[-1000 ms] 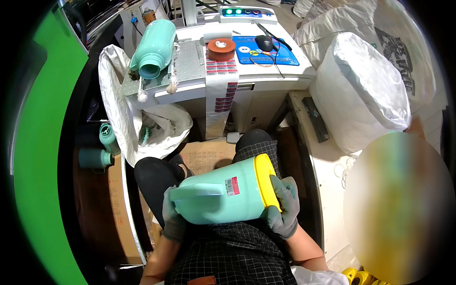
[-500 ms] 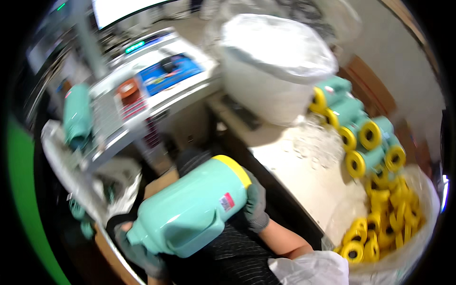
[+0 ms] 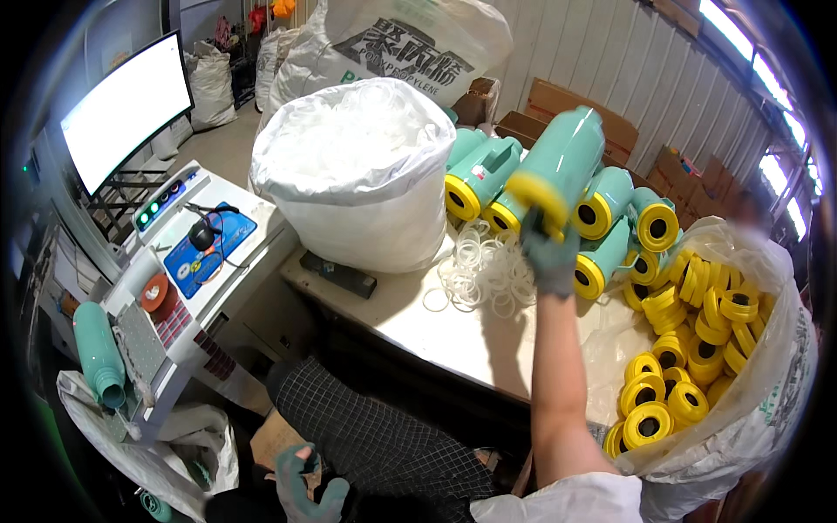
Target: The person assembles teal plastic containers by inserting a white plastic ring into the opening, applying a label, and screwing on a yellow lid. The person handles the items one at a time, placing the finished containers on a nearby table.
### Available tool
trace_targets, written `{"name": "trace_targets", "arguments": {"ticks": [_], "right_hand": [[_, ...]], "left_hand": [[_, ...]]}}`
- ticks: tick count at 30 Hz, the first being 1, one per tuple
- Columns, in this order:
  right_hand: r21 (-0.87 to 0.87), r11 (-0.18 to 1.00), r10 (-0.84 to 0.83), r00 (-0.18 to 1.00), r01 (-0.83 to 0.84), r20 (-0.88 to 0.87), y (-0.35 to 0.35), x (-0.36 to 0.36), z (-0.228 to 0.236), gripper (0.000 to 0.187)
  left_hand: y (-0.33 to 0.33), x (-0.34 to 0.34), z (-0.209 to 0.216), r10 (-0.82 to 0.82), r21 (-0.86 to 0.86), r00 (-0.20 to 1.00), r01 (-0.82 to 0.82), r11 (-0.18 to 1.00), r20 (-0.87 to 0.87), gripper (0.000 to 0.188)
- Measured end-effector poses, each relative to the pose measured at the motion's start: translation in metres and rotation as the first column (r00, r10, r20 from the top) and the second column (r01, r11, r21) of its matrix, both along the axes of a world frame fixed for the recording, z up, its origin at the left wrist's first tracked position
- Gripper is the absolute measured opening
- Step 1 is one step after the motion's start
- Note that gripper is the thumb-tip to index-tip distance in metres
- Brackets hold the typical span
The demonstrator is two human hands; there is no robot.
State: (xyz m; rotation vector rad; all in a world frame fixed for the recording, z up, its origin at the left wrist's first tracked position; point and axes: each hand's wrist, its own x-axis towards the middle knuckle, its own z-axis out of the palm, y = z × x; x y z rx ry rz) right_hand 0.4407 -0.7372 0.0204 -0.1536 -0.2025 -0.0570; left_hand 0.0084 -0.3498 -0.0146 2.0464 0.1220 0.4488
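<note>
My right hand (image 3: 553,258), in a grey-green glove, reaches far out over the table. It grips a teal thermos jug (image 3: 567,150) by its yellow base end, which is smeared by motion. The jug is tilted, its body pointing up and away, over a stack of similar teal jugs (image 3: 608,193) with yellow bases. Close by my right wrist, a heap of translucent white rings (image 3: 475,272) lies on the table. My left hand (image 3: 307,490), gloved with a bare fingertip showing, is low near my lap. Its fingers are apart and it holds nothing.
A big white sack (image 3: 349,213) of white rings stands on the table (image 3: 471,349). At right, a plastic-lined bag (image 3: 772,436) holds yellow caps (image 3: 689,349). Left are a workstation (image 3: 235,270) with a monitor (image 3: 131,113), and a teal jug shell (image 3: 98,349) on its side.
The jug has gone from my lap, between both hands, to above the stack in my right hand. My left hand has let go of it. The view has swung right and up.
</note>
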Motion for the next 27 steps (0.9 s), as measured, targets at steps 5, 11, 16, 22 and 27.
{"name": "trace_targets", "arguments": {"ticks": [5,11,16,22,27], "right_hand": [[-0.253,0.953,-0.117,0.973,0.166,0.201,-0.01,0.053,0.078,0.029],[-0.886,0.464,0.264,0.956,-0.01,0.128,0.192,-0.091,-0.029,0.038],[-0.843,0.187,0.491,0.792,-0.504,-0.364,0.285,-0.227,-0.087,0.028],[-0.947,0.012,0.567,0.779,0.32,0.27,0.305,-0.254,-0.134,0.021],[-0.832,-0.065,0.612,0.681,0.55,0.402,0.328,-0.264,-0.139,0.02]], "left_hand": [[-0.016,0.004,-0.006,0.022,0.069,0.998,-0.018,0.997,-0.052,0.055],[-0.013,-0.01,-0.029,0.021,0.013,0.998,-0.02,1.0,-0.057,0.065],[0.049,-0.028,-0.022,0.26,0.538,0.942,-0.335,0.774,0.213,0.065],[0.191,-0.142,-0.069,0.905,0.389,0.411,-0.856,0.341,0.111,0.056],[0.338,-0.276,-0.192,0.999,0.67,-0.015,-0.742,0.024,-0.052,0.065]]}}
